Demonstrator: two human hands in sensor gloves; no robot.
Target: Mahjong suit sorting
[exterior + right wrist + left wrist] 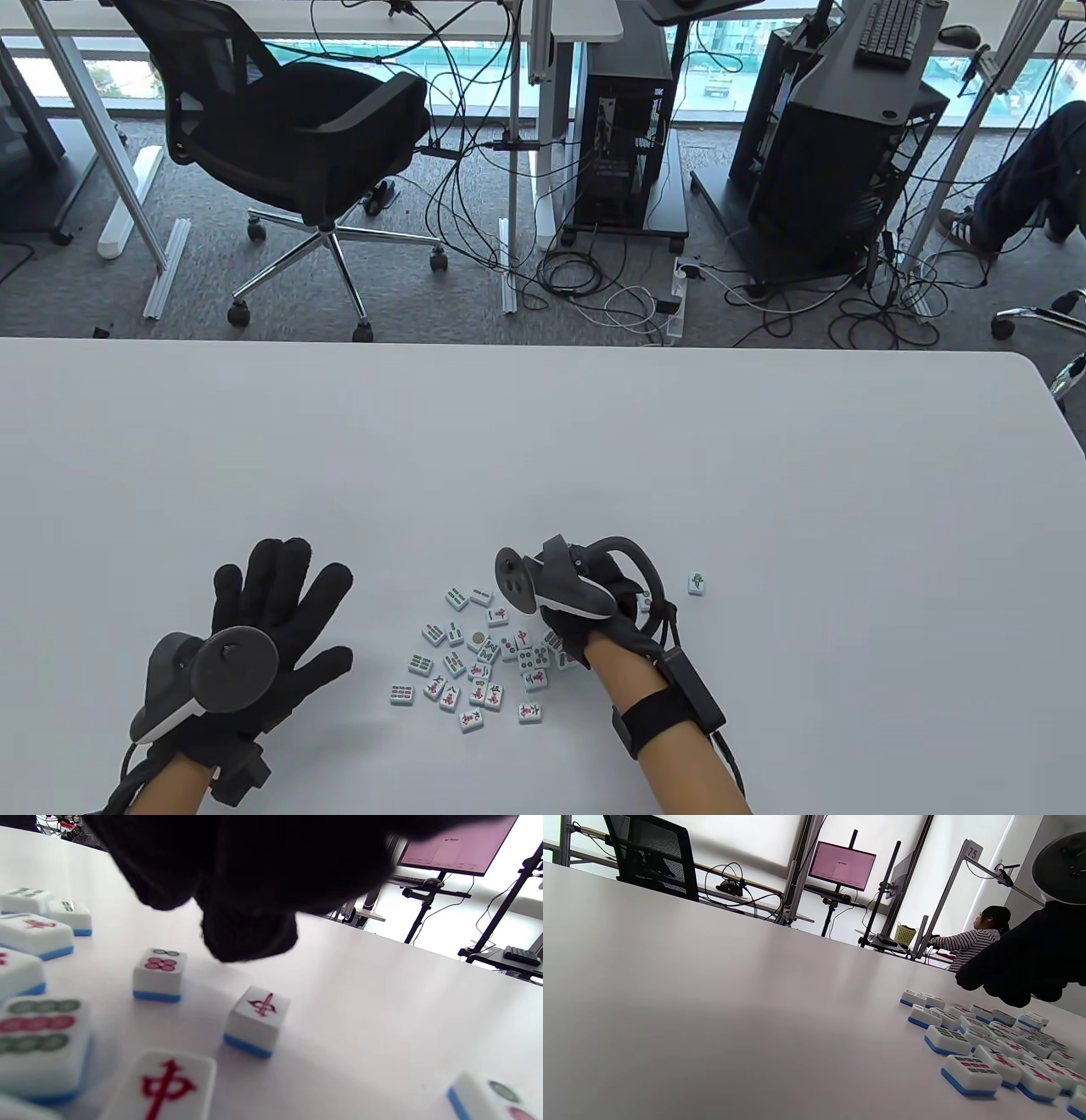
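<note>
A loose cluster of white, blue-backed mahjong tiles [479,666] lies face up near the table's front edge, also seen low in the left wrist view as mahjong tiles [984,1052]. One lone tile [696,583] sits apart to the right. My left hand [280,594] lies flat with its fingers spread, left of the cluster and touching no tile. My right hand [594,624] hovers over the cluster's right edge, its fingers under the tracker. In the right wrist view its fingertips [248,935] hang loosely curled above a circle tile [159,974] and a red-marked tile [256,1020], holding nothing.
The white table [543,441] stretches far and wide beyond the tiles. A red-character tile [165,1086] and a three-row circle tile [40,1043] lie close to the right wrist camera. Behind the table stand an office chair [288,144] and computer racks.
</note>
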